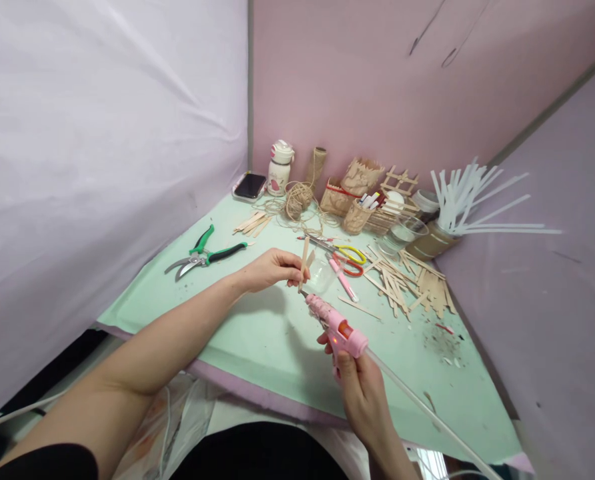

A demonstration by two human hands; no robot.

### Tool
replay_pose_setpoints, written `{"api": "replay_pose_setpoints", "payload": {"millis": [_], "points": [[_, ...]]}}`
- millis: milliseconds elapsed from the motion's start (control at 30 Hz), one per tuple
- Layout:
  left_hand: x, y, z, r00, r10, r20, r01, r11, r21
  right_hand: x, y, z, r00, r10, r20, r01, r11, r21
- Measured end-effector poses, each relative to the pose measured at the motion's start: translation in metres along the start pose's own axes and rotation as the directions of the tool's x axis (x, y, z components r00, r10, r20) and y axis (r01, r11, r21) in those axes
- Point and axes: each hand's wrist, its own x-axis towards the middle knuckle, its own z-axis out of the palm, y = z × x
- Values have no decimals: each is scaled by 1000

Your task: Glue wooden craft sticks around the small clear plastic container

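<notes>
a stick (304,259) is pinched between the thumb and fingers of the left hand (283,268), in a narrow grip. it is held nearly upright: most of its length is seen above the fingers, and its lower end is set just below them. the handle of a pink gun (337,327) is wrapped by the right hand (361,380), and its nozzle is pointed at that lower end; whether the two are touching cannot be told. a clear rod (427,408) is fitted in the gun's rear. just beyond the stick, a clear dish (321,275) is partly hidden by the left hand. pruners (201,255) are laid to the left, loose sticks (390,285) to the right.
</notes>
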Motion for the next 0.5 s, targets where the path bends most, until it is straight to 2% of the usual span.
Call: {"api": "replay_pose_setpoints", "payload": {"millis": [333,500], "points": [[-1,3,3,1000,6,-10,-5,1000,25,0,4,0,999,32,16,-32,999,-20],[-1,4,4,1000,-9,-5,9,998,55,0,7,2,1000,-5,5,5,999,-35]]}}
